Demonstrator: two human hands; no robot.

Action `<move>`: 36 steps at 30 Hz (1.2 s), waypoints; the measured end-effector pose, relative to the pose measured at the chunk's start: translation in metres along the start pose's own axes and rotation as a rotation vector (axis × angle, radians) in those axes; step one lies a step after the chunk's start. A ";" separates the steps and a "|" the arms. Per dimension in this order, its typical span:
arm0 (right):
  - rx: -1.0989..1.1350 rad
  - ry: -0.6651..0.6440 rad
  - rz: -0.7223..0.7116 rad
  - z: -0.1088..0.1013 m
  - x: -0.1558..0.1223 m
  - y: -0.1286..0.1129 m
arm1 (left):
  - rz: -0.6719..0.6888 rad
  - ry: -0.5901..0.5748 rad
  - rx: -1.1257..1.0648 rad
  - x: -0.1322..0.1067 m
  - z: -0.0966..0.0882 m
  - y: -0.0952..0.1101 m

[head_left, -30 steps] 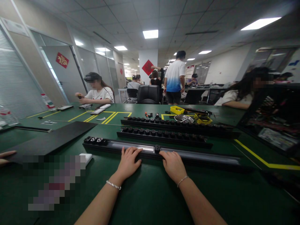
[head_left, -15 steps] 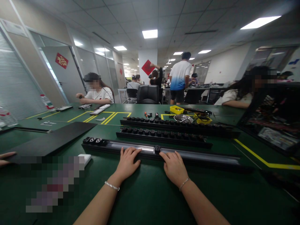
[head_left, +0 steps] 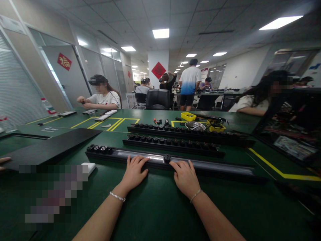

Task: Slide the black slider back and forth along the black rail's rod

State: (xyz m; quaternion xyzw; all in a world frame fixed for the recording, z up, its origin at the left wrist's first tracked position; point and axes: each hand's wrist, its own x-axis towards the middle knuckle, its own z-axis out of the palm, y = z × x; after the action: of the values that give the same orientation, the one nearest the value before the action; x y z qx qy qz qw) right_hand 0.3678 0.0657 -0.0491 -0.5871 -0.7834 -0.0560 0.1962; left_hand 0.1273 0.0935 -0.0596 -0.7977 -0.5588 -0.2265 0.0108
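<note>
A long black metal channel lies across the green table in front of me, with a shiny inner surface. Several black socket-like modules sit in its left end, and a single black module stands near its middle. My left hand rests on the channel's near edge left of that module, fingers spread. On the other side, my right hand lies against the near edge, its fingers stretched and the index fingertip close to the single module. Whether that fingertip touches the module I cannot tell.
Behind it lie two similar strips, a nearer one and a farther one, filled with modules. A dark flat panel lies left, with another person's hand at its edge. A yellow tray and metal bowl stand behind.
The view has shifted slightly, so the table items appear a little to the left. Both hands keep their places on the channel, and the single module stays beside my right hand.
</note>
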 end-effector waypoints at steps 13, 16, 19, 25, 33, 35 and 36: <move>0.028 -0.055 0.004 -0.004 0.003 0.002 | -0.001 0.000 0.005 0.000 0.000 0.000; 0.037 -0.043 -0.002 -0.004 0.004 0.003 | 0.000 -0.007 -0.002 0.000 0.000 0.000; 0.027 -0.049 -0.014 -0.005 0.005 0.003 | -0.001 -0.009 -0.003 0.000 -0.001 0.000; 0.026 -0.076 -0.008 -0.008 0.006 0.003 | -0.079 -0.029 -0.016 0.001 -0.001 0.006; 0.040 -0.059 0.002 -0.006 0.006 0.005 | -0.104 -0.061 -0.058 -0.001 -0.001 0.007; 0.039 -0.068 0.007 -0.005 0.005 0.006 | -0.099 -0.067 -0.063 -0.001 -0.001 0.007; 0.039 -0.070 0.007 -0.005 0.005 0.007 | -0.097 -0.068 -0.065 -0.001 -0.001 0.006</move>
State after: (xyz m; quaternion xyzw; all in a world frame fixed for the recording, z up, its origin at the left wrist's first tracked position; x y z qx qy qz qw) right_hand 0.3744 0.0707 -0.0433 -0.5875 -0.7886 -0.0194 0.1803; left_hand 0.1324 0.0896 -0.0579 -0.7768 -0.5893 -0.2175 -0.0453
